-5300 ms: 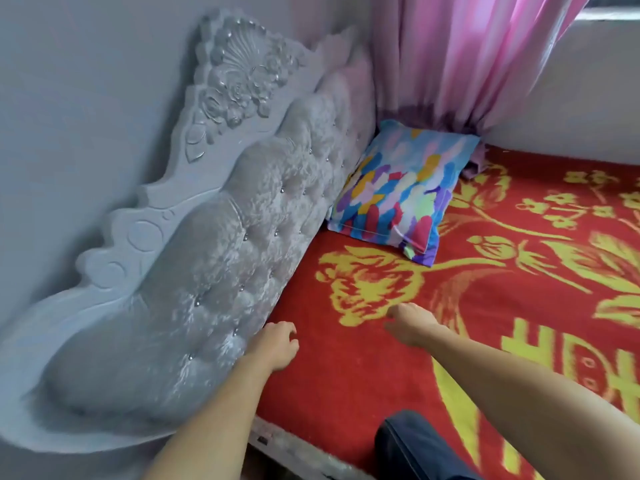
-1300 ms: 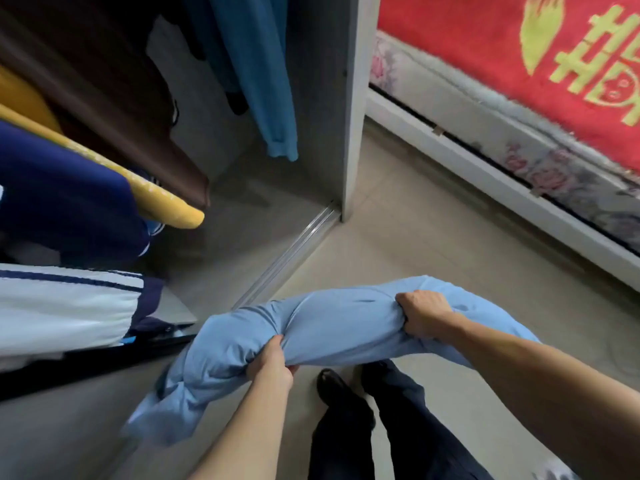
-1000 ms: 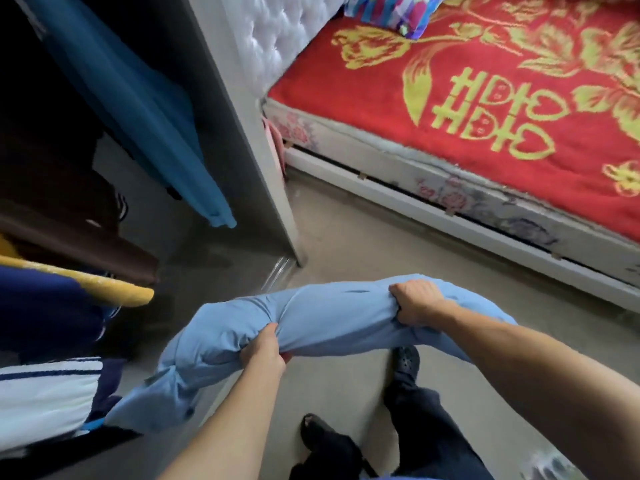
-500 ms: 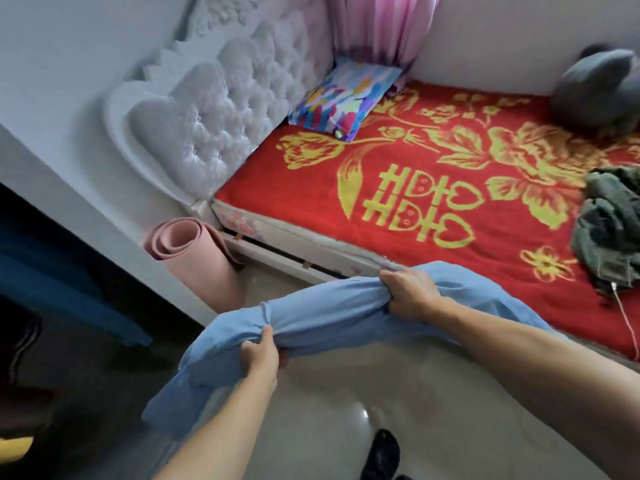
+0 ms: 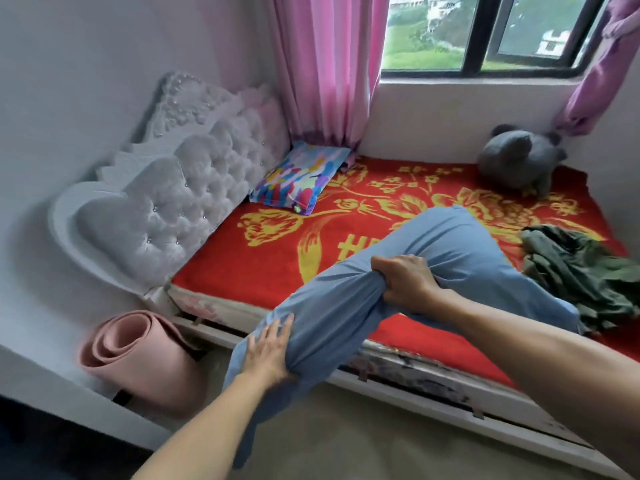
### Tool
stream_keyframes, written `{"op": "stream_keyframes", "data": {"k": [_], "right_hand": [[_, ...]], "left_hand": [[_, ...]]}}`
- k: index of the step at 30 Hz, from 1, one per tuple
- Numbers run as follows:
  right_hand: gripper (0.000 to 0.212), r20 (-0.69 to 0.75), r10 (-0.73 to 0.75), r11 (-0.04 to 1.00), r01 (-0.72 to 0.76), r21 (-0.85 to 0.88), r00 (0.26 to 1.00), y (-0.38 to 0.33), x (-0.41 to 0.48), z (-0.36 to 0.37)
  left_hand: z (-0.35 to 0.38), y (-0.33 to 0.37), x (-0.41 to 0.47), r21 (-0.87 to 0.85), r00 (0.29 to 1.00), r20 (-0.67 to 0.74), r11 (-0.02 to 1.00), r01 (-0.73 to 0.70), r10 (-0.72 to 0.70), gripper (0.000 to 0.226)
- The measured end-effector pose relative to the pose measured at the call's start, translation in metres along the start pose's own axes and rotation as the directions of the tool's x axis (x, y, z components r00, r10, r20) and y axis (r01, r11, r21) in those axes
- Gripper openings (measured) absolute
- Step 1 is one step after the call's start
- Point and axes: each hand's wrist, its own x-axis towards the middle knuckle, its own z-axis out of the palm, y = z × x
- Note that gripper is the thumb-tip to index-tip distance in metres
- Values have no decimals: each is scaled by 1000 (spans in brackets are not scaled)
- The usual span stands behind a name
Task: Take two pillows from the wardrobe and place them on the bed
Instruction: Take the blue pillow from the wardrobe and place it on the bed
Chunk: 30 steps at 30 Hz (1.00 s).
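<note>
Sagging in the middle, pale blue pillow (image 5: 349,299) hangs over bed (image 5: 263,265) edge, cover wrinkled & bunched. Right hand (image 5: 405,282) fist-clenched on its mid fabric; left hand (image 5: 268,353) fingers spread flat vs lower end. Multicolour pillow (image 5: 299,178) lies by headboard (image 5: 166,209).

A person holds a light blue pillow (image 5: 398,289) over the edge of the bed (image 5: 270,258). The right hand (image 5: 405,284) squeezes a bunch of it near the middle. The left hand (image 5: 268,355) lies flat against its lower end, fingers spread. A colorful pillow (image 5: 299,176) leans by the white padded headboard (image 5: 173,209), under a pink curtain (image 5: 325,71). A gray stuffed toy (image 5: 519,161) sits in the far corner. Green clothes (image 5: 581,275) lie crumpled on the red blanket. A rolled pink mat (image 5: 138,358) stands on the floor beside the bed.
</note>
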Motion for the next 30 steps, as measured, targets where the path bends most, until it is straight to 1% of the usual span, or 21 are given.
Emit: {"op": "stream_keyframes", "data": {"k": [2, 3, 5, 7, 11, 14, 17, 20, 22, 24, 26, 28, 30], "right_hand": [[27, -20, -6, 1000, 6, 0, 1000, 7, 9, -1], [27, -22, -3, 1000, 2, -6, 1000, 9, 13, 3], [25, -23, 9, 1000, -9, -15, 1000, 14, 25, 15], [24, -3, 23, 999, -23, -27, 1000, 19, 41, 32], [19, 54, 43, 998, -40, -51, 998, 35, 89, 64], [21, 114, 49, 996, -40, -75, 992, 42, 131, 87], [20, 140, 44, 994, -30, -101, 989, 46, 167, 110], [16, 143, 52, 994, -37, -106, 988, 46, 195, 126], [21, 112, 2, 989, 14, -147, 994, 49, 211, 135], [29, 114, -72, 972, 95, -215, 991, 53, 232, 142], [30, 118, -98, 968, 122, -221, 988, 62, 259, 151], [26, 125, -73, 973, 98, -209, 989, 74, 289, 164], [22, 156, -51, 979, 81, -190, 986, 86, 321, 180]], "left_hand": [[2, 4, 11, -69, 1000, 1, 998, -4, 4, 111], [4, 4, 16, -110, 1000, -22, 994, 1, -4, 101], [5, -1, 28, -169, 997, -68, 986, 13, -24, 71], [3, -11, 46, -186, 997, -67, 982, 35, -48, 50], [-10, -40, 91, -186, 994, -81, 981, 53, -69, 37], [-21, -64, 126, -203, 989, -119, 977, 63, -89, 27], [-33, -90, 164, -155, 982, -176, 987, 36, -64, 24], [-49, -112, 198, -65, 978, -202, 997, 38, -50, 28], [-58, -123, 216, -23, 968, -246, 999, 34, -38, 28], [-69, -133, 238, 33, 962, -273, 999, -4, 13, 29], [-77, -143, 263, 107, 949, -314, 994, 2, 32, 34], [-87, -151, 289, 98, 960, -280, 995, 15, 13, 31], [-97, -160, 316, 68, 972, -229, 995, 68, -51, 29]]}}
